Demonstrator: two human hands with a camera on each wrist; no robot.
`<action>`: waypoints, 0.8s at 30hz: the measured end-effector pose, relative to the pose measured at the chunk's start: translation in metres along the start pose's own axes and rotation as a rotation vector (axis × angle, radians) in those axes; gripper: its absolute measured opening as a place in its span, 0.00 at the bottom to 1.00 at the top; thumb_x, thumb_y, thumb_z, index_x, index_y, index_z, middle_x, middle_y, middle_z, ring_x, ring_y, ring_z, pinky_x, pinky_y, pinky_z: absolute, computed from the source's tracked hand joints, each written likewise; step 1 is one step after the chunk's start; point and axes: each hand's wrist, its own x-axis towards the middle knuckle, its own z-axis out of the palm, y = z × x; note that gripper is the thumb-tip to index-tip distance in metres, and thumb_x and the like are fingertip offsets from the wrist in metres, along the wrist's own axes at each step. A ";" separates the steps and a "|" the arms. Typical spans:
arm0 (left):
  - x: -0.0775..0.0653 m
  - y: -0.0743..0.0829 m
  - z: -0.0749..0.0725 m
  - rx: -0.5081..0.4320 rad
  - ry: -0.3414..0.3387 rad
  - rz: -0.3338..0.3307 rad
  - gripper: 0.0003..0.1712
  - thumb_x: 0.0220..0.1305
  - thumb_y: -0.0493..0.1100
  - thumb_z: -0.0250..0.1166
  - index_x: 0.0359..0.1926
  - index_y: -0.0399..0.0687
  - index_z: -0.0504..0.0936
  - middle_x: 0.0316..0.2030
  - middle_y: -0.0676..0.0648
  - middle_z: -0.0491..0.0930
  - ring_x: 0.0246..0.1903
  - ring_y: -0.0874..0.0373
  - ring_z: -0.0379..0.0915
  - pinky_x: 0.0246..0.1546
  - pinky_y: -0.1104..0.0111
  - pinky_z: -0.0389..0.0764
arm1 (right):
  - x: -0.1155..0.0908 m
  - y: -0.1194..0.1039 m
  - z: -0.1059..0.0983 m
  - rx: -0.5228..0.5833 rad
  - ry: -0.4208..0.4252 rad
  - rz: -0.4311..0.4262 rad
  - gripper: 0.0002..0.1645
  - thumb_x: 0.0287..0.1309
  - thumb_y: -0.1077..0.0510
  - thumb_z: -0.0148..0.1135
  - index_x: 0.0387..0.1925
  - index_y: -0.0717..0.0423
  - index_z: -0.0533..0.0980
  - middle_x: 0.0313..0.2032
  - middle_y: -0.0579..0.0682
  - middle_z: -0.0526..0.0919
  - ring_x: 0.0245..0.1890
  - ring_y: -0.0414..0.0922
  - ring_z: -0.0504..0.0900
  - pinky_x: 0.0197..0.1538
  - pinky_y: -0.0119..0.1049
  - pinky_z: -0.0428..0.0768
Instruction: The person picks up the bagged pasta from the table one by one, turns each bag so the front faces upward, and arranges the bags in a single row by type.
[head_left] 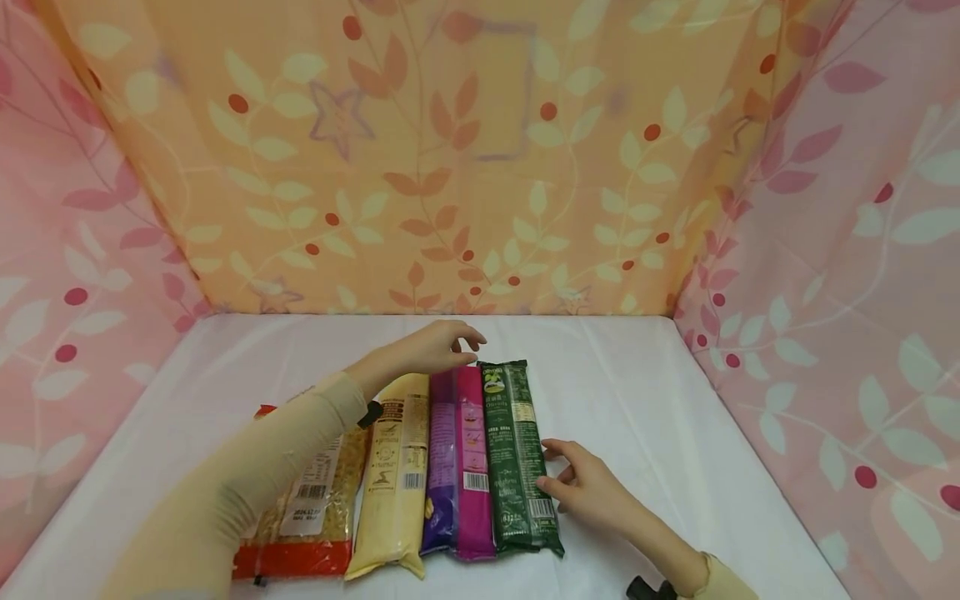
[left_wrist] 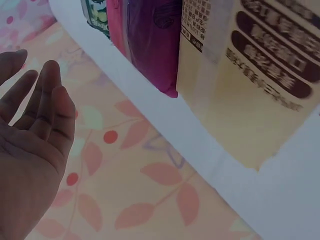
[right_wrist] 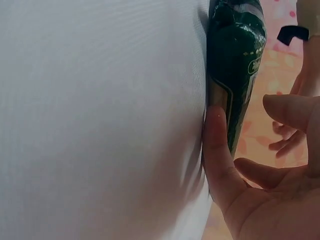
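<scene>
A green spaghetti packet (head_left: 517, 458) lies at the right end of a row of food packets. Beside it lie a purple and pink packet (head_left: 459, 467), then a cream-yellow packet (head_left: 393, 475). Leftmost is a clear bag with red ends (head_left: 307, 500), partly hidden under the left forearm. My right hand (head_left: 588, 487) is at the green packet's right side; in the right wrist view a finger (right_wrist: 217, 145) lies along that side. Over the far ends of the packets my left hand (head_left: 438, 346) hovers with loosely bent fingers, holding nothing; its palm (left_wrist: 30, 155) shows in the left wrist view.
The packets lie on a white cloth-covered table (head_left: 637, 375). An orange patterned curtain (head_left: 435, 192) stands behind it, with pink patterned panels (head_left: 840, 292) at both sides. Black straps (head_left: 648, 588) sit at the wrists.
</scene>
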 end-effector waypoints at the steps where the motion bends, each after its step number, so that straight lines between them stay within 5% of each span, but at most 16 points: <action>1: 0.004 -0.002 0.001 -0.010 -0.005 -0.007 0.20 0.76 0.43 0.63 0.65 0.46 0.81 0.55 0.43 0.83 0.51 0.50 0.83 0.47 0.63 0.84 | 0.001 -0.001 0.001 -0.005 -0.004 0.002 0.42 0.68 0.52 0.69 0.73 0.69 0.64 0.62 0.64 0.75 0.31 0.43 0.82 0.30 0.37 0.84; 11: 0.038 -0.018 0.017 -0.172 -0.080 -0.040 0.16 0.77 0.38 0.61 0.61 0.42 0.84 0.55 0.40 0.85 0.48 0.45 0.85 0.40 0.68 0.84 | 0.004 0.002 0.006 -0.106 -0.019 -0.036 0.42 0.66 0.56 0.71 0.72 0.72 0.64 0.62 0.64 0.74 0.33 0.37 0.82 0.33 0.33 0.83; 24: 0.060 -0.025 0.042 -0.082 -0.086 -0.016 0.16 0.72 0.34 0.64 0.58 0.38 0.86 0.52 0.42 0.88 0.54 0.50 0.83 0.54 0.63 0.81 | 0.005 -0.001 0.006 -0.070 -0.054 -0.027 0.41 0.67 0.58 0.70 0.72 0.72 0.64 0.61 0.65 0.71 0.32 0.39 0.80 0.31 0.34 0.84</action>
